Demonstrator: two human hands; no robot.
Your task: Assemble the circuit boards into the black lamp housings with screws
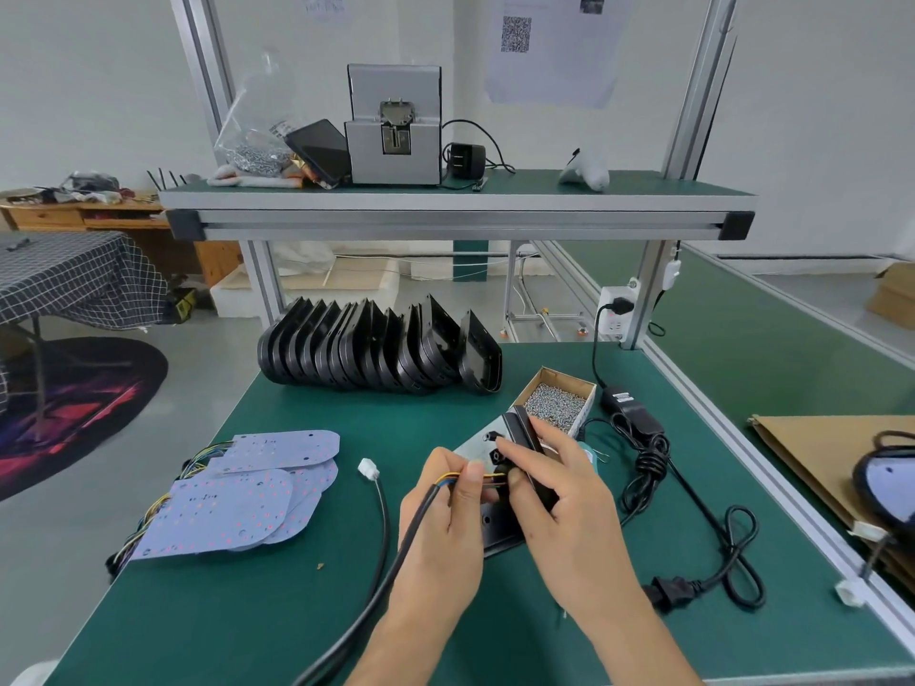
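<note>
- Pinching the coloured wires at the end of a black cable, the left hand feeds them toward a lamp housing; the right hand grips this near the worktop's middle.
- Risk, as I judge it: tugging could strain the thin wires or tip the housing into the open screw box.
- Counts: roughly a dozen spare housings along the far edge, about four circuit boards stacked at the left edge, one screw box.

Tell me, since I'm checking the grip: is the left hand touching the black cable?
Touching. The head view shows the left hand with fingers curled round the black cable, pinching its coloured wires.
</note>
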